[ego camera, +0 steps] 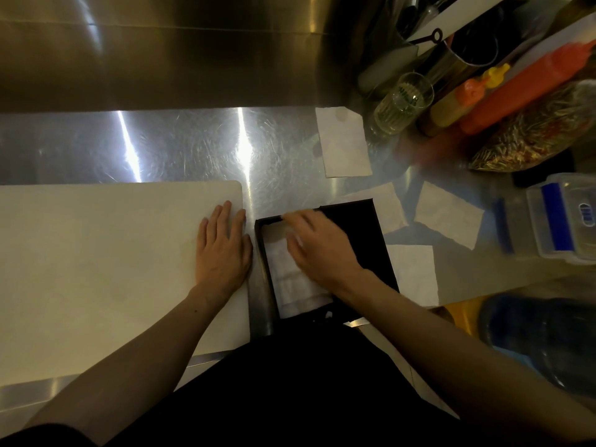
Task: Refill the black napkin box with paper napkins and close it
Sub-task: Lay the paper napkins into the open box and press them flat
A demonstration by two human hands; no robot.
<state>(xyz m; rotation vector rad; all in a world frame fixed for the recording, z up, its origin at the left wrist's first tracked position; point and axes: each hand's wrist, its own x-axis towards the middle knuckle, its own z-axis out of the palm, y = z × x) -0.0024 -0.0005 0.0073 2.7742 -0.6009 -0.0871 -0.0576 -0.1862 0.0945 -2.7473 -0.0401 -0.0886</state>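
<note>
The black napkin box [375,253] lies open on the steel counter in front of me. White paper napkins [288,275] lie inside its left half. My right hand [317,243] reaches into the box from the right, fingers spread and pressing on the napkins. My left hand [224,246] rests flat on the white cutting board [96,253], just left of the box. Loose napkins lie on the counter: one at the back [343,141], one to the right [446,217], one by the box [414,272].
A glass of toothpicks [401,103], orange sauce bottles [503,98] and a bag of packets [532,133] crowd the back right. A clear plastic container with blue clips [561,217] stands at the right edge. A large water bottle [541,337] lies at lower right.
</note>
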